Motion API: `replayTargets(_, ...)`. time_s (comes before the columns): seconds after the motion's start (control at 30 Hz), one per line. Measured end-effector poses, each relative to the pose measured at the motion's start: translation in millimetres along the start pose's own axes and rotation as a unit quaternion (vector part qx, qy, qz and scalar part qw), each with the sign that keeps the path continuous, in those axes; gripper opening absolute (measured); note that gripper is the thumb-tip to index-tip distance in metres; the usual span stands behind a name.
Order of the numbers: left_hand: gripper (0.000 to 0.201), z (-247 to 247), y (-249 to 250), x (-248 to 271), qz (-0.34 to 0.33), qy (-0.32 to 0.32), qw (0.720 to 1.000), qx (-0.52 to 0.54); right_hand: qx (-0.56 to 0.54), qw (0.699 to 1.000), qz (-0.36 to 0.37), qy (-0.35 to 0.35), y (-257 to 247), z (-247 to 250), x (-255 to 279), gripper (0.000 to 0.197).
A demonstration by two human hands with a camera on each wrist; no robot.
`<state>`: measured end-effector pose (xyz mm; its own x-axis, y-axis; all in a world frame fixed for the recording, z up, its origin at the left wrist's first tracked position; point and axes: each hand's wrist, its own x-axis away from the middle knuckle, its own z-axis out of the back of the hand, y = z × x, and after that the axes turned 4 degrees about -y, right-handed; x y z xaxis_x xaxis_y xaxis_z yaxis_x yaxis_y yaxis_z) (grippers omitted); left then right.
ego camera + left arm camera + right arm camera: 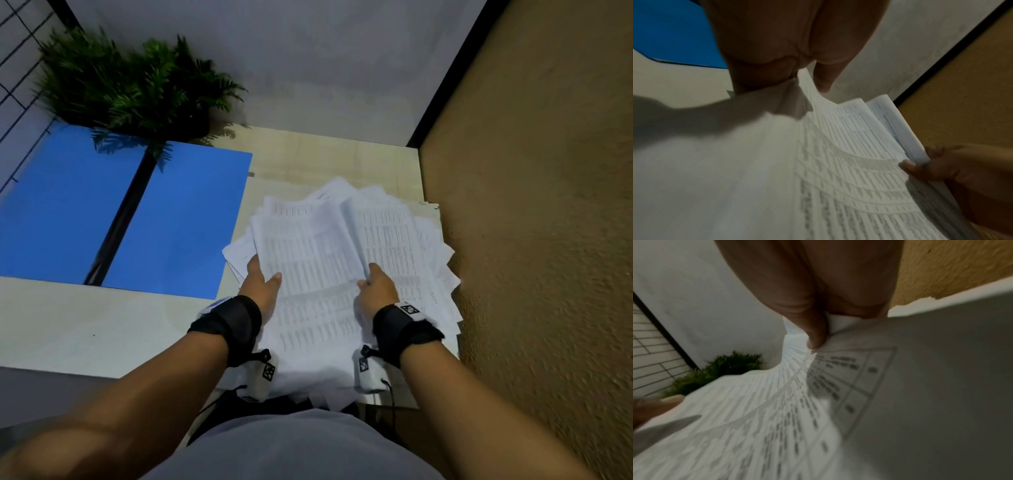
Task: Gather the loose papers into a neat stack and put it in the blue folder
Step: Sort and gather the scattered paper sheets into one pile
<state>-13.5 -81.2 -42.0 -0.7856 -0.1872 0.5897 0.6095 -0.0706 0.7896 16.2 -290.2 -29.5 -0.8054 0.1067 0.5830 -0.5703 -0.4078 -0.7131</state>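
Observation:
A fanned, untidy pile of printed white papers (342,267) lies on the desk's right side, against the brown wall. My left hand (262,277) grips the left edge of a bundle of sheets (838,154), thumb on top and fingers underneath. My right hand (375,282) pinches the right edge of the same bundle (777,410), which bows up into a ridge between the two hands. More sheets stay spread out beneath it and to the right. The blue folder (178,219) lies open and flat on the desk to the left, its dark spine running down the middle.
A green fern plant (137,89) stands at the back left, overhanging the folder's far edge. A textured brown wall (531,240) bounds the desk on the right and a grey wall (308,68) rises behind. Bare desk (102,329) lies in front of the folder.

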Motion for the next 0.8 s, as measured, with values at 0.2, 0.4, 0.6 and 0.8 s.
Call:
replayTargets(0.2, 0.040, 8.2, -5.4, -2.9, 0.001, 0.071, 0.996, -0.062, 0.082, 0.995, 0.031, 0.039, -1.3, 13.0, -17.6, 0.020)
replayTargets(0.4, 0.036, 35.3, -38.6, -30.3, 0.072, 0.066, 0.995, 0.023, 0.151, 0.975, -0.084, 0.137, 23.8, 84.0, -27.8, 0.059)
replayTargets(0.6, 0.062, 14.9, -44.1, -29.4, 0.053, 0.019, 0.998, -0.020, 0.072, 0.995, 0.006, 0.070, 37.0, 53.8, -17.3, 0.025)
replayTargets(0.8, 0.039, -9.6, -15.4, -14.2, 0.027, 0.089, 0.977, -0.191, 0.038, 0.998, -0.013, 0.046, 35.7, 43.8, -16.6, 0.035)
